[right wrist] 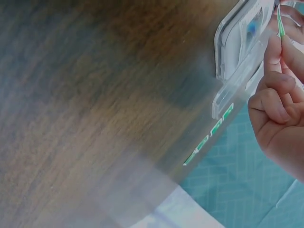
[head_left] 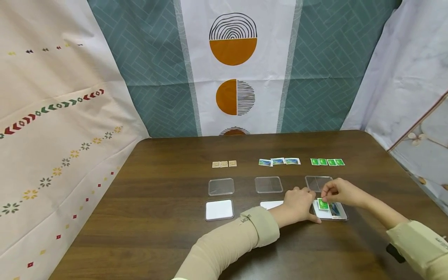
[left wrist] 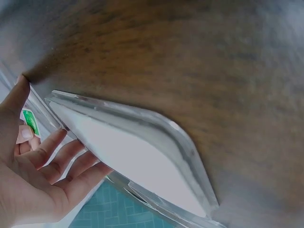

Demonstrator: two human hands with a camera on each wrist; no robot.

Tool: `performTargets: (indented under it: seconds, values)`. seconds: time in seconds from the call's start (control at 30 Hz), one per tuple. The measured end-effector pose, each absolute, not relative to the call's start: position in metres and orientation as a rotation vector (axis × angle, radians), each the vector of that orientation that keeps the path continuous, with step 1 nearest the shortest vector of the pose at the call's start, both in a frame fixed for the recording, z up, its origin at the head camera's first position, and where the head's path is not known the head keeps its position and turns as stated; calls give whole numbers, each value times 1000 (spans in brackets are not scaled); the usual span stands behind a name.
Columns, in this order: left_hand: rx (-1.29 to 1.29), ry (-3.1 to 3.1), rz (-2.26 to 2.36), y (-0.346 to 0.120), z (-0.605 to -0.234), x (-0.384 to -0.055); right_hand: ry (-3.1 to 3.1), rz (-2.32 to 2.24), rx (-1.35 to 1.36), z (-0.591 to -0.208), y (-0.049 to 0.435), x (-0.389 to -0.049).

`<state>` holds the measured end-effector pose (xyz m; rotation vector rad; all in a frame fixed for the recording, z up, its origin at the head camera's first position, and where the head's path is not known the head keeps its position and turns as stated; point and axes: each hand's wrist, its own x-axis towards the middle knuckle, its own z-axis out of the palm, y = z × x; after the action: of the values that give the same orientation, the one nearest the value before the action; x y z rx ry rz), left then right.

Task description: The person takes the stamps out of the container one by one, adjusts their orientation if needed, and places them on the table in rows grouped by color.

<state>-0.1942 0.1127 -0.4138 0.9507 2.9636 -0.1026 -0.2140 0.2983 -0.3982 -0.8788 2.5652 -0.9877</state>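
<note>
My right hand point(head_left: 344, 192) pinches a small green stamp point(head_left: 322, 204) between thumb and fingertip, above a clear, shallow plastic case point(head_left: 341, 218) with a white insert. A blue picture stamp point(head_left: 335, 210) lies on the right part of that insert. In the right wrist view the held green stamp point(right wrist: 280, 23) appears edge-on, and the other fingers are curled. My left hand point(head_left: 297, 204) rests at the case's left side, thumb extended toward its near edge, fingers loosely spread. It partly covers a middle case with a white insert point(head_left: 271, 204), seen closer in the left wrist view.
Another white-filled case point(head_left: 219, 210) lies to the left. Behind stand three clear lids point(head_left: 221, 187). Farther back lie tan stamps point(head_left: 224, 164), blue stamps point(head_left: 279, 161) and a row of green stamps point(head_left: 327, 161). Patterned curtains surround the wooden table point(head_left: 157, 194).
</note>
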Motion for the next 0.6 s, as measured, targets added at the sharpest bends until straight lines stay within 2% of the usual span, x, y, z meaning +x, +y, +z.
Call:
performTargets:
  seconds: [0.4,0.6]
  values:
    - [938,2969,-92,113,-411,-193,2543,-1008,-1015,-393,306,-220]
    - [956,2983,-101,114,-414,-193,2533,-1013,-984,-388,309,-227]
